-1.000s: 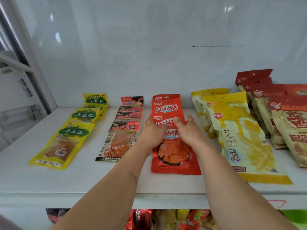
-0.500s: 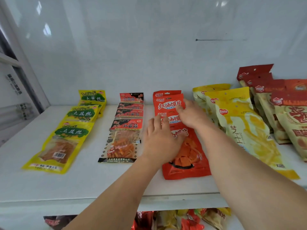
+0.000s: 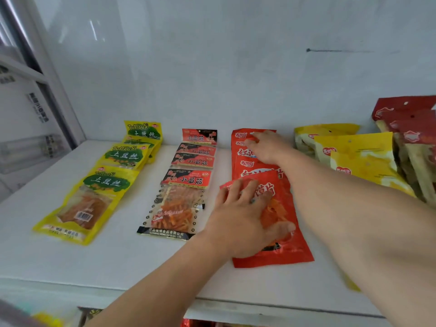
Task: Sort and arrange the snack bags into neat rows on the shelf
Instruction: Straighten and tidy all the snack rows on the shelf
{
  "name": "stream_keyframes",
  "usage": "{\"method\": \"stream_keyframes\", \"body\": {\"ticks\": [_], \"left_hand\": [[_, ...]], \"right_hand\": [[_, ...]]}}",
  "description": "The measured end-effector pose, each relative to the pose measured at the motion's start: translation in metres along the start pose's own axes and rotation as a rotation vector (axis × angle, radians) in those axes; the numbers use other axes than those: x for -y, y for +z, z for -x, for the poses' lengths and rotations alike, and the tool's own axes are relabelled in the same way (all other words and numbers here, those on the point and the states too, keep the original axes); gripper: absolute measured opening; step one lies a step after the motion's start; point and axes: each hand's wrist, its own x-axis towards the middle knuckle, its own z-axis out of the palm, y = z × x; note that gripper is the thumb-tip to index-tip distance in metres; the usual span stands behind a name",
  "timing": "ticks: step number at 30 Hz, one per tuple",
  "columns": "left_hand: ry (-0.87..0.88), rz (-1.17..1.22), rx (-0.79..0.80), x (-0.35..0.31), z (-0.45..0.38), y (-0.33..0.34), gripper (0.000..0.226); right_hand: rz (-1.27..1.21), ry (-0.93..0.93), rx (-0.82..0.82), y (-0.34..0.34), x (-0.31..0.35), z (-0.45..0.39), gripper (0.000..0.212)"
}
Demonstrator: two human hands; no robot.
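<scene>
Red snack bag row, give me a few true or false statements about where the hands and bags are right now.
1. The left hand lies flat on the front red bag. True.
2. The right hand rests on the yellow-green bags. False: it touches the back red bags.
3. The black-trimmed bags lie left of the red row. True.
4. The shelf holds only red bags. False: yellow-green bags and large yellow bags lie there too.

Left hand [image 3: 238,218] flat on front red snack bag [image 3: 280,223]; right hand [image 3: 266,147] touching rearmost red bag [image 3: 243,135]. Yellow-green row [image 3: 103,182] and red-black row [image 3: 186,182] left on white shelf [image 3: 118,260].
</scene>
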Motion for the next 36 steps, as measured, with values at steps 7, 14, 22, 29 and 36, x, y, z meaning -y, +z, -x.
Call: {"method": "stream_keyframes", "body": {"ticks": [7,14,22,29,36], "left_hand": [[0.088,-0.134,0.018,0.006,-0.015,-0.003,0.088],[-0.265,0.123,-0.117,0.004,-0.018,-0.001,0.088],[-0.188,0.158,-0.079,-0.003,-0.024,-0.001,0.085],[-0.130,0.128,-0.068,0.003,-0.036,-0.004,0.083],[-0.096,0.102,-0.014,0.006,-0.042,0.001,0.072]], "right_hand": [[-0.235,0.047,-0.006,0.015,-0.004,-0.010,0.075],[-0.313,0.141,-0.247,0.000,-0.017,0.020,0.050],[-0.701,0.208,-0.213,0.037,-0.032,0.048,0.083],[-0.849,0.124,-0.106,0.027,-0.026,0.050,0.064],[-0.414,0.094,-0.091,0.028,-0.021,0.012,0.072]]}}
